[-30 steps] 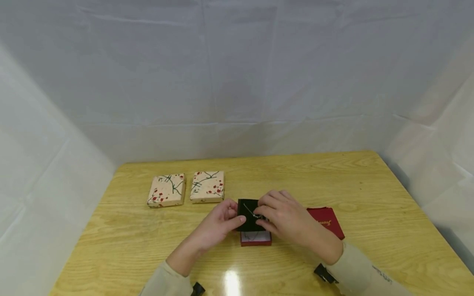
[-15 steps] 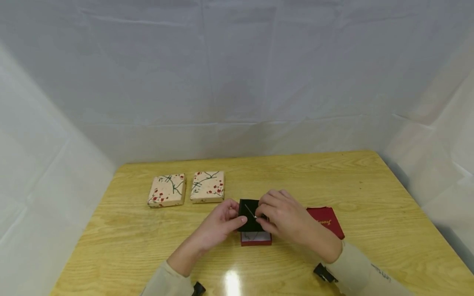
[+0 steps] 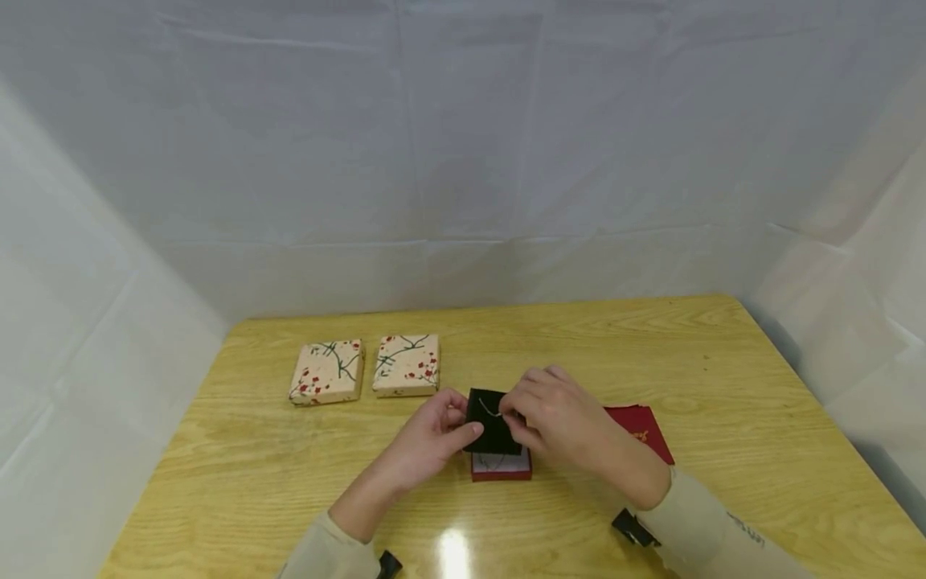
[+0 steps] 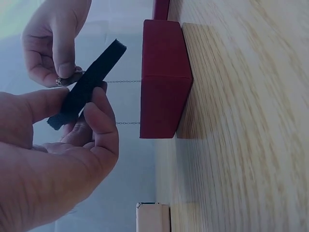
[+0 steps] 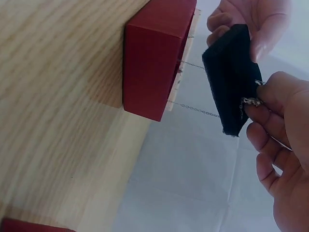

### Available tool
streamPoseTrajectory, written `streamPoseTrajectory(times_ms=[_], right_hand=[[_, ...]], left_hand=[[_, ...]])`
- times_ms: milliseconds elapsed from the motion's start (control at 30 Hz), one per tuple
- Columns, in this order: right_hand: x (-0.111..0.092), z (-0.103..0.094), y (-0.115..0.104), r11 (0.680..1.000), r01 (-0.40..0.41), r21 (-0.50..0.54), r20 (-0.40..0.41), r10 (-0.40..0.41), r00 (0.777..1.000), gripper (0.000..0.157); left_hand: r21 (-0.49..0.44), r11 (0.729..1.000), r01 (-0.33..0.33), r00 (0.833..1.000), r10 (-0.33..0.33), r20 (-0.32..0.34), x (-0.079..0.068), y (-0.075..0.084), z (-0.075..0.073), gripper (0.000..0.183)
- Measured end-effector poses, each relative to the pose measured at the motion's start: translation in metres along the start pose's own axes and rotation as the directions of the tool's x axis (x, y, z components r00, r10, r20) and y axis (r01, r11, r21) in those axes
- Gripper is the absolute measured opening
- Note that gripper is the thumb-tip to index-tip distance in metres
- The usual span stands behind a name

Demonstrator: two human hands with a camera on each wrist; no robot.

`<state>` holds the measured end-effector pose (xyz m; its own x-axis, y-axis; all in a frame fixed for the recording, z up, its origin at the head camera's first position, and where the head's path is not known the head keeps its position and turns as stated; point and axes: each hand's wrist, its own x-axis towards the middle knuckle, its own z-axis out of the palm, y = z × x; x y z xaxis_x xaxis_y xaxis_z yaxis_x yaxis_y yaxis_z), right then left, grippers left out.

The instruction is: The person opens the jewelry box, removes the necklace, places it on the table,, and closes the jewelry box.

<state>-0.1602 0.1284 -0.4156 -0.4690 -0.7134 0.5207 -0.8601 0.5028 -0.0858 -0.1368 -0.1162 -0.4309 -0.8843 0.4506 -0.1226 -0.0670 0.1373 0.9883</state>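
My left hand (image 3: pixel 428 438) pinches a black padded insert (image 3: pixel 495 434) by its left edge, thumb on the face toward me. A silver chain necklace (image 3: pixel 489 408) crosses that face, and the thumb and fingertips of my right hand (image 3: pixel 553 414) pinch part of it. In the right wrist view the pinched part of the necklace (image 5: pixel 251 101) looks chunkier, its form too small to tell. Below the tilted insert stands a red open box (image 3: pixel 501 475) with a white lining. Two strands of thin chain (image 5: pixel 193 110) run from behind the insert down into the box.
A red lid (image 3: pixel 644 432) with gold lettering lies to the right, partly behind my right forearm. Two cream flower-patterned boxes, one farther left (image 3: pixel 328 372) and one nearer (image 3: pixel 407 366), sit toward the back left of the wooden table (image 3: pixel 289 498).
My right fingers have shifted slightly up and left on the insert, drawing the necklace with them, so its line now bends. The left hand has hardly moved.
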Motion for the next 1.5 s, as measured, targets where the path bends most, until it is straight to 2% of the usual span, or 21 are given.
streamPoseTrajectory(times_ms=[167,567,733,967,1500], right_hand=[[0.004,-0.001,0.003,1.0,0.022,-0.017,-0.035,-0.022,0.999,0.017],[0.017,-0.005,0.009,1.0,0.014,-0.004,-0.059,-0.015,0.998,0.015],[0.025,-0.006,0.011,1.0,0.013,0.026,-0.049,-0.012,0.999,0.014],[0.034,-0.005,0.014,0.999,0.022,0.038,-0.044,-0.02,0.999,0.012],[0.041,0.005,0.023,0.998,-0.04,0.056,-0.013,0.041,0.999,0.009]], left_hand=[[0.016,1.0,0.001,1.0,-0.001,0.002,0.001,-0.001,0.0,0.022],[0.087,0.996,0.0,1.0,0.0,-0.005,0.001,-0.001,0.0,0.023],[0.123,0.992,0.009,1.0,-0.01,0.005,0.0,-0.001,0.0,0.023],[0.125,0.992,0.017,0.999,-0.021,0.026,0.0,0.0,0.0,0.023],[0.183,0.983,0.016,0.999,-0.022,0.033,0.001,-0.001,-0.002,0.02]])
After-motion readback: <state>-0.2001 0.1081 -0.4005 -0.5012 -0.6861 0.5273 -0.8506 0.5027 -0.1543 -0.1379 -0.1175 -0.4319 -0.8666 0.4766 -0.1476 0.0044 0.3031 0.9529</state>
